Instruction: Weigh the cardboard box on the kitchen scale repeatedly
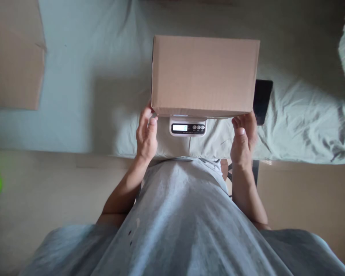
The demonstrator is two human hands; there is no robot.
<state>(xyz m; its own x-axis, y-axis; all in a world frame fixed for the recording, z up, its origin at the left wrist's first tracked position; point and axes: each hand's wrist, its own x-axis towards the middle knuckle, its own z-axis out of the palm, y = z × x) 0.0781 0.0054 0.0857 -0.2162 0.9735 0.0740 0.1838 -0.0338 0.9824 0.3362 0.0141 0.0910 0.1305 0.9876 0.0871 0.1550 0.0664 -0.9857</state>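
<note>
Both hands, left point(146, 134) and right point(243, 138), are pressed against a box point(204, 74) set on a scale point(188, 128); its display is unreadable.

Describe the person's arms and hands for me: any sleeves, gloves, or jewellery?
Both arms are bare from the elbow down, with no sleeve reaching the forearms. The left hand and right hand are ungloved, and no rings, watch or wristband show on either. The person wears a loose light grey shirt with a few small dark specks on the front.
</note>
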